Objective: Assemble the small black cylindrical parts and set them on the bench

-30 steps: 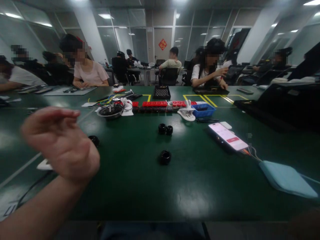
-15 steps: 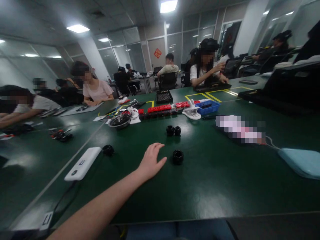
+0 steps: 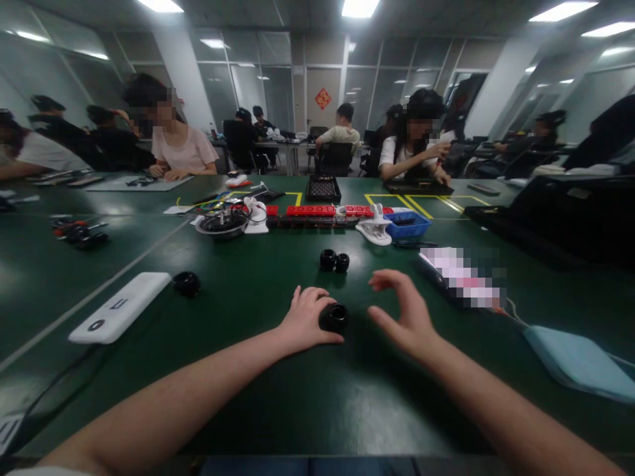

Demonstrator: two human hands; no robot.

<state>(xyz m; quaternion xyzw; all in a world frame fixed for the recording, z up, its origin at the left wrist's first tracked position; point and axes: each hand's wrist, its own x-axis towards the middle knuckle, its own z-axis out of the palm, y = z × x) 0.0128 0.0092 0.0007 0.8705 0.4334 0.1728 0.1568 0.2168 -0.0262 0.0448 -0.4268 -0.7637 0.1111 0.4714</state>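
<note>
The left hand [image 3: 308, 318] is curled about the near side-on black ring [image 3: 339, 315], thumb in front and fingers behind; whether it grips the ring or only touches it, I cannot tell; the right hand [image 3: 407, 316] is open and empty, just right of the ring, fingers bent towards it and apart from it; beyond the gap between the hands, two rings [image 3: 328, 258] sit side by side on the green table [image 3: 278, 403]; well left of the left hand lie another ring [image 3: 187, 283] and a white box [image 3: 119, 308]; right of the right hand lies a blue pouch [image 3: 578, 360].
</note>
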